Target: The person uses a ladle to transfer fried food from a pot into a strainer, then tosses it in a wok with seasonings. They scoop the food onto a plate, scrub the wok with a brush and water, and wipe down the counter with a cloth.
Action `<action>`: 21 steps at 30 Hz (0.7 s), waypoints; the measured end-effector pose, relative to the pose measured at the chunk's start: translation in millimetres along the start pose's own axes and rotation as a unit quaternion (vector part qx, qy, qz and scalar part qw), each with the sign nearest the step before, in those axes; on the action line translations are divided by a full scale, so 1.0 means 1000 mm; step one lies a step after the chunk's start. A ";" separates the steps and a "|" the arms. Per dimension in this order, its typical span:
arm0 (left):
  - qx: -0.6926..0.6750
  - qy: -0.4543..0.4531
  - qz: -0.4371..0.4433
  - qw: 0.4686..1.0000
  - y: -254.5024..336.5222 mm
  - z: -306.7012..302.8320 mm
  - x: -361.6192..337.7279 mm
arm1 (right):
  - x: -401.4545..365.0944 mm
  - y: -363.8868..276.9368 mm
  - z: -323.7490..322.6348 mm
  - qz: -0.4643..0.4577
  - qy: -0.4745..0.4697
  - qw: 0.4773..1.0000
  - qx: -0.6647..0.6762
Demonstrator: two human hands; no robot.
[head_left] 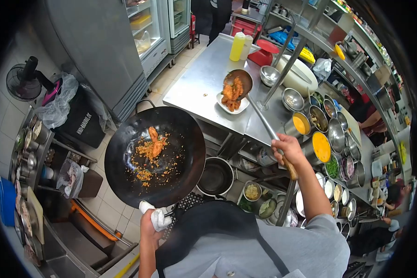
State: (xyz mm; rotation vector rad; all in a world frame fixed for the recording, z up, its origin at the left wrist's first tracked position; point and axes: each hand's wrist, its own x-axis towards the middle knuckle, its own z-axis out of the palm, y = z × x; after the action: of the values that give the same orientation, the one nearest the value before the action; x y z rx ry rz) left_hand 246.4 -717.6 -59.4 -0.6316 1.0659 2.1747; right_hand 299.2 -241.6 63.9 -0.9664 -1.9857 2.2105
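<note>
My left hand [151, 223] grips a wok [178, 153] by its handle through a folded white cloth [158, 217]. Inside the wok lie a couple of browned fried pieces [155, 142] among scattered golden crumbs [146, 173]. With my right hand [289, 150] I hold a long-handled ladle [264, 119], fingers wrapped round its wooden end. Its bowl is tipped over a white dish [223, 105] on the steel table, and fried pieces [233, 90] fill the ladle and heap onto the dish below.
The steel table [190, 88] carries a yellow squeeze bottle [237, 46] and a red scale [262, 53]. On the right stand metal containers, one with orange liquid [321, 147]. An empty pot [215, 176] sits below the wok. Tall fridges [95, 46] line the back left; other people work at far right.
</note>
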 end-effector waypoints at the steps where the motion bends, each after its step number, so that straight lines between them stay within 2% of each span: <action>1: 0.001 0.027 -0.004 1.000 0.000 -0.001 -0.001 | 0.008 -0.001 -0.006 -0.002 0.026 0.999 -0.023; 3: 0.011 0.067 -0.010 0.998 0.002 0.001 -0.007 | 0.019 -0.001 -0.020 0.006 0.028 0.999 -0.044; 11: 0.005 0.113 -0.002 0.994 0.002 -0.007 -0.013 | 0.030 -0.017 -0.037 0.020 0.033 0.989 -0.139; 14: -0.019 0.099 -0.001 0.995 -0.004 -0.025 -0.010 | 0.038 -0.021 -0.041 0.018 0.040 0.985 -0.165; 16: 0.005 0.115 -0.001 0.993 -0.005 -0.025 -0.012 | 0.042 -0.024 -0.043 -0.019 0.035 0.970 -0.240; 18: -0.005 0.144 -0.002 0.990 -0.006 -0.029 -0.010 | 0.046 -0.028 -0.044 -0.017 0.030 0.959 -0.280; 21: 0.011 0.138 -0.007 0.990 -0.003 -0.019 -0.016 | 0.049 -0.032 -0.043 -0.021 0.018 0.935 -0.354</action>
State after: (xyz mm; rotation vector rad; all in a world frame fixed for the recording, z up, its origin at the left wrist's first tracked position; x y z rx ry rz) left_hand 262.5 -736.4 -61.2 -0.9473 1.2195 2.1019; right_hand 266.5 -176.9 71.4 -0.9617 -2.8095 1.4200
